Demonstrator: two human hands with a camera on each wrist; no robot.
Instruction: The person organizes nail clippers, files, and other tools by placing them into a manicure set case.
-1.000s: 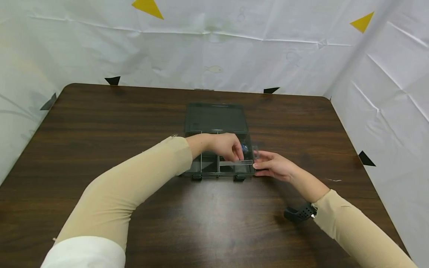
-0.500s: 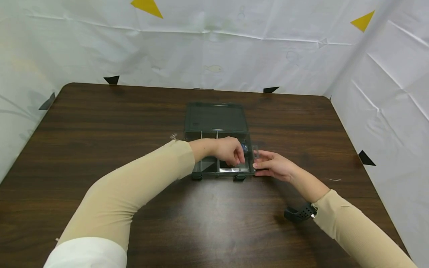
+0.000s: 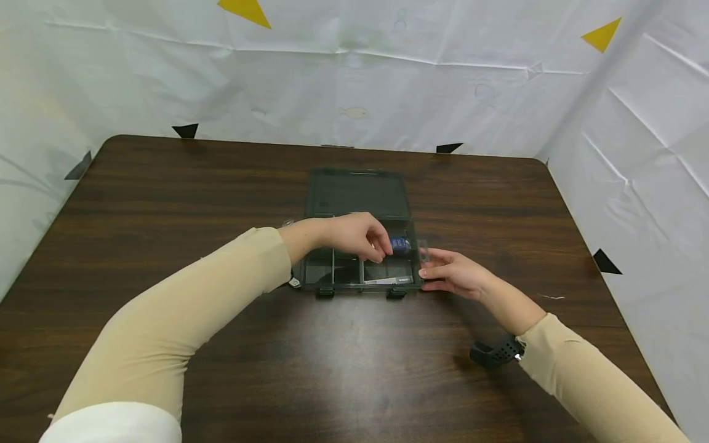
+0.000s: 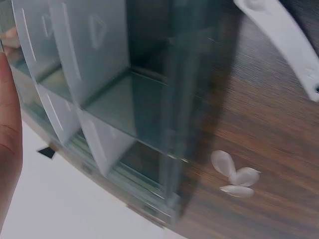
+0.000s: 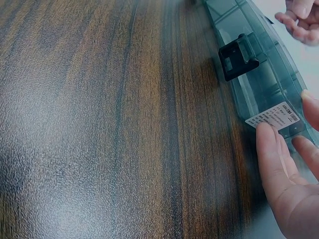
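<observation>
**Left hand lifts back from the box**

The left hand (image 3: 360, 235) has drawn back from the front compartments and now pinches a blue piece (image 3: 399, 244) just beside its fingertips. The right hand (image 3: 451, 272), fingers straight, still presses the box (image 3: 354, 197) side on the table (image 3: 166, 184).

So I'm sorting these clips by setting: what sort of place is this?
Probably a staged recording booth, not a home or workshop. Creased white sheeting walls in the dark wood-grain table on three sides, with yellow triangle markers and black triangle markers stuck to it. Only a smoky transparent plastic compartment box is out.
</observation>
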